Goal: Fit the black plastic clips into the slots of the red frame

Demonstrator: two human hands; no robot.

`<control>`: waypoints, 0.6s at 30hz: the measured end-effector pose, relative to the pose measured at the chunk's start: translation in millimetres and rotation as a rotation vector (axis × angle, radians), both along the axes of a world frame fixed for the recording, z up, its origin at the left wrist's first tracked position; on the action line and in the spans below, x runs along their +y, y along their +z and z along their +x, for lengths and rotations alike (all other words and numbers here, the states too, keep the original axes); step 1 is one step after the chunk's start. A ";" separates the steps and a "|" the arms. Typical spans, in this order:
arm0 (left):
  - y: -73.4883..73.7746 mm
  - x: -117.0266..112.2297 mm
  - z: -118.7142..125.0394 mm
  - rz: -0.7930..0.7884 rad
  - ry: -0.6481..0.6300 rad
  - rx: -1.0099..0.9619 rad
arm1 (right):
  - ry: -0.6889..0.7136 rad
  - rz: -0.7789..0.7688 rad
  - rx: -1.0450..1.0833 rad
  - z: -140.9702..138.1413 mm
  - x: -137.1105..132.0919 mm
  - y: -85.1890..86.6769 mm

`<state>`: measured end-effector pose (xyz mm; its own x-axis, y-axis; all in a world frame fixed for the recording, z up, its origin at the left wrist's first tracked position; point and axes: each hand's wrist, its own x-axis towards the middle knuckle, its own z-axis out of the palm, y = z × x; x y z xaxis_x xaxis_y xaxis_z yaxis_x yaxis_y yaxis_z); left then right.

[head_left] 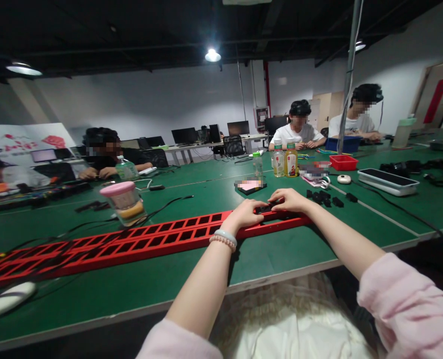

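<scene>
Extending forearms: from pink sleeves; left forearm angles forward and rightward, right forearm slants forward and leftward.
Left hand: back upward, a beaded bracelet at the wrist; fingers curled, thumb-to-finger gap narrow, beside a small black part; grip cannot be told.
Right hand: arched, fingers bent leftward and down, narrow, at the same part; grip cannot be told.
Red rack: lengthwise on the green counter, right end beneath both hands.
Black blocks: loose cluster, beyond the right forearm.
Drink bottles: two, upright, farther out.
Co-workers: seated across the counter.
</scene>
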<state>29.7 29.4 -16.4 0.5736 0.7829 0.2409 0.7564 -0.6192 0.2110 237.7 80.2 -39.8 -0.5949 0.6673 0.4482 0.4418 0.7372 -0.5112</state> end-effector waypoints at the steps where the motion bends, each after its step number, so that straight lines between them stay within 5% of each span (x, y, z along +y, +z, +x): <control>1: 0.3 0.0 0.1 -0.003 -0.003 0.000 | -0.005 -0.005 0.006 0.2 0.0 -0.3; 18: 4.7 -1.2 2.1 0.017 -0.007 0.011 | 0.032 -0.005 0.062 -1.8 2.8 -1.6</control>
